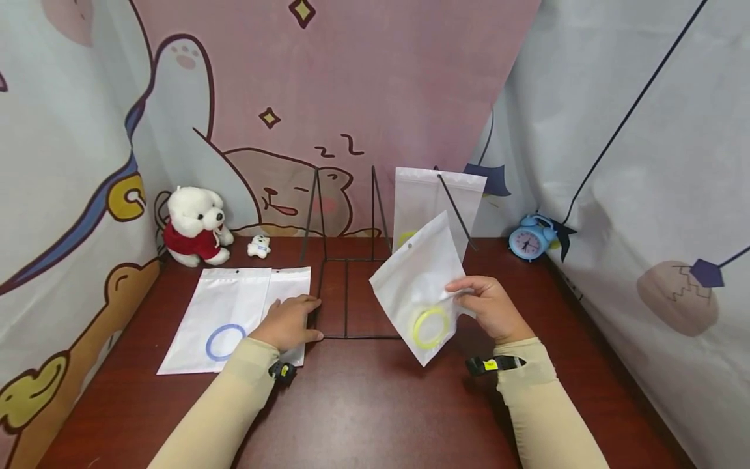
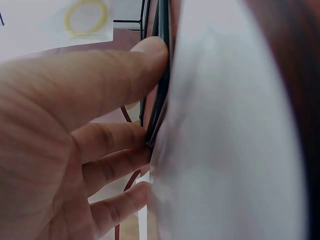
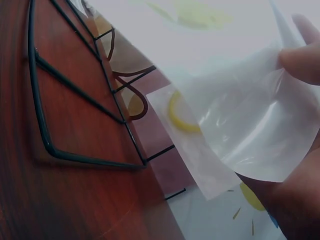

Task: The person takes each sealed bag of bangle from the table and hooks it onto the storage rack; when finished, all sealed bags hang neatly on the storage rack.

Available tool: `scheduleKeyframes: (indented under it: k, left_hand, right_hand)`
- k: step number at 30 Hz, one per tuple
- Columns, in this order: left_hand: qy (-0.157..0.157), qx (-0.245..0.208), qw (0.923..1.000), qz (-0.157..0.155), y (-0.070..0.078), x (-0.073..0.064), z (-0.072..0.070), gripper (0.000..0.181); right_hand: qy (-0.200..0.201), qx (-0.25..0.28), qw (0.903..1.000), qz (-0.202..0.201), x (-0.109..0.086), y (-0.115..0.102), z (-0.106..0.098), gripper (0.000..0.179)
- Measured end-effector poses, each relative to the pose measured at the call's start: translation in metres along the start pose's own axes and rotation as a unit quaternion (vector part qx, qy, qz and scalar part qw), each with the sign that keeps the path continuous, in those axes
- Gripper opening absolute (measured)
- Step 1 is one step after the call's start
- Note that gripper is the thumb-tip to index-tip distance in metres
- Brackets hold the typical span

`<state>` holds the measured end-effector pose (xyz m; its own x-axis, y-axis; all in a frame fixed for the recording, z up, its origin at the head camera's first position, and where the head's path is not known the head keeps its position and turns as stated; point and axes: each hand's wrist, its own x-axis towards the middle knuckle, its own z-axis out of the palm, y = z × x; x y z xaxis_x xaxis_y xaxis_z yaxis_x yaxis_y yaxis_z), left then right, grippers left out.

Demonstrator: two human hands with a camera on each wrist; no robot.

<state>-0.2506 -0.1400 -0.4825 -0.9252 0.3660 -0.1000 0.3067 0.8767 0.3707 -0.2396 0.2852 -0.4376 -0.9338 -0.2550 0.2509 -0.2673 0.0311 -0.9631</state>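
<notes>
My right hand (image 1: 492, 309) pinches a white zip bag (image 1: 410, 273) by its side edge, between thumb and fingers. The bag tilts in the air before a black wire rack (image 1: 346, 299), a yellow ring (image 1: 431, 327) showing on it. Behind it another white bag (image 1: 418, 189) with yellow on it hangs on a right-hand prong of the rack. My left hand (image 1: 287, 322) rests at the rack's left side, thumb and fingertips touching the dark wire (image 2: 161, 75) with fingers extended. Under and beside that hand lie flat white bags (image 1: 234, 293), one bearing a blue ring (image 1: 225, 342).
A white plush dog (image 1: 196, 225) in red and a tiny white plush (image 1: 259, 246) sit at the back left. At the back right stands a blue alarm clock (image 1: 530, 241). Printed cloth (image 1: 410, 85) walls in the brown table (image 1: 375, 417).
</notes>
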Motion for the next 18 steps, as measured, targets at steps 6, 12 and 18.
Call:
scheduleKeyframes:
  k: [6,12,18]
  left_hand:
    - [0.001,-0.001,1.0000,-0.001,0.001,0.001,-0.001,0.078]
    - [0.000,0.001,1.0000,0.001,0.001,0.000,-0.002,0.078]
    - [0.003,0.003,1.0000,0.003,0.001,-0.001,-0.001,0.078]
  right_hand:
    - [-0.008,-0.001,0.9999,-0.014,-0.001,-0.006,0.003,0.040]
    - [-0.009,-0.030,0.9995,0.003,-0.006,-0.022,0.011,0.031]
    - [-0.013,-0.048,0.9987,0.004,-0.007,-0.025,0.015,0.029]
